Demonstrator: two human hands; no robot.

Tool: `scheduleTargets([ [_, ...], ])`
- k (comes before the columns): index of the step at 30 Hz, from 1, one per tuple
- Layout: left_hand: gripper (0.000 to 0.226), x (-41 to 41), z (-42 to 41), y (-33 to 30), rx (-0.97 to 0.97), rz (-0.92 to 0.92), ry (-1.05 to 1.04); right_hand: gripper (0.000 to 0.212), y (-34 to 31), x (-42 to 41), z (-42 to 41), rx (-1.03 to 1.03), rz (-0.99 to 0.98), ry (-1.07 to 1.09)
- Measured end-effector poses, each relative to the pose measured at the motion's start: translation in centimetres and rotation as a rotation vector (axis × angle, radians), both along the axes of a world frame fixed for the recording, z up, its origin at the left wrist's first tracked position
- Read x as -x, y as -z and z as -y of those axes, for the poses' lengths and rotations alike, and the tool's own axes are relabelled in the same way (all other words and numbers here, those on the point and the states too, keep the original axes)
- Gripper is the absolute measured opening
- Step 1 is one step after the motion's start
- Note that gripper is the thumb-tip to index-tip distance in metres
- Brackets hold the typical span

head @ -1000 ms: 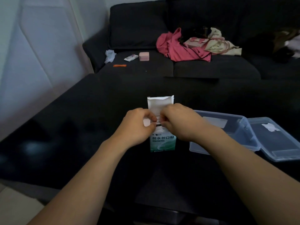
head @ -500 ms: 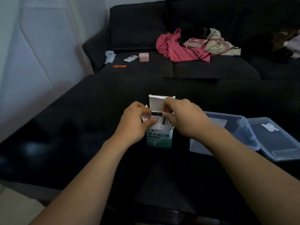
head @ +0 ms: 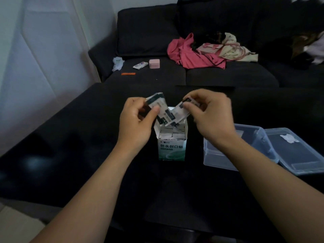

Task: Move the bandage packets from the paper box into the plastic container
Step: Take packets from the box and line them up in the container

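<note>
A white and green paper box [head: 171,149] stands open on the dark table, with more white packets [head: 172,134] showing inside it. My left hand [head: 136,123] pinches a bunch of bandage packets [head: 157,105] just above the box's left side. My right hand [head: 210,116] grips another bunch of packets [head: 180,111] above the box's right side. Both bunches hang over the opening and touch each other. The clear plastic container [head: 219,160] sits to the right of the box, partly hidden by my right forearm.
The container's hinged lid [head: 298,155] lies open flat at the far right. Beyond the black table [head: 70,155] is a dark sofa with red and cream clothes [head: 201,53], a pink box [head: 154,63] and small items. A pale wall is at the left.
Both hands have lifted out of the box's mouth, each pulling up a bunch of packets. The box's top flap, upright before, is now hidden behind the packets.
</note>
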State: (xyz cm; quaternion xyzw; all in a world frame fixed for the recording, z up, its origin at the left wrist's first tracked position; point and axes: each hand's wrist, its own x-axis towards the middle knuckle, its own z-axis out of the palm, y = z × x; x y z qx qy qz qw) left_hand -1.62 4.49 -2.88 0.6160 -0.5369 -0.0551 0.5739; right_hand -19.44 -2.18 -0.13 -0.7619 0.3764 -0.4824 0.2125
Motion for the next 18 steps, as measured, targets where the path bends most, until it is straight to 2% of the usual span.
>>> scheduleTargets([
  [2, 0.005, 0.2, -0.4, -0.7, 0.035, -0.181, 0.052, 0.006, -1.1, 1.2, 0.4, -0.212, 0.205, -0.056],
  [4, 0.009, 0.9, -0.9, -1.6, 0.071, -0.477, 0.143, 0.006, -1.8, 2.8, 0.7, -0.463, 0.383, -0.161],
  [6, 0.016, 2.2, -1.5, -2.4, 0.078, -0.744, 0.273, 0.006, -1.9, 4.2, 0.9, -0.615, 0.456, -0.225],
  [8, 0.02, 3.8, -1.6, -2.9, 0.023, -0.916, 0.406, 0.007, -1.7, 5.3, 1.1, -0.721, 0.472, -0.253],
  [10, 0.022, 5.5, -1.4, -2.9, -0.074, -0.986, 0.488, 0.009, -1.6, 6.1, 1.1, -0.804, 0.48, -0.288],
  [18, 0.022, 10.8, 0.1, -2.2, -0.341, -0.954, 0.477, 0.012, -1.7, 9.4, 1.3, -0.909, 0.506, -0.374],
])
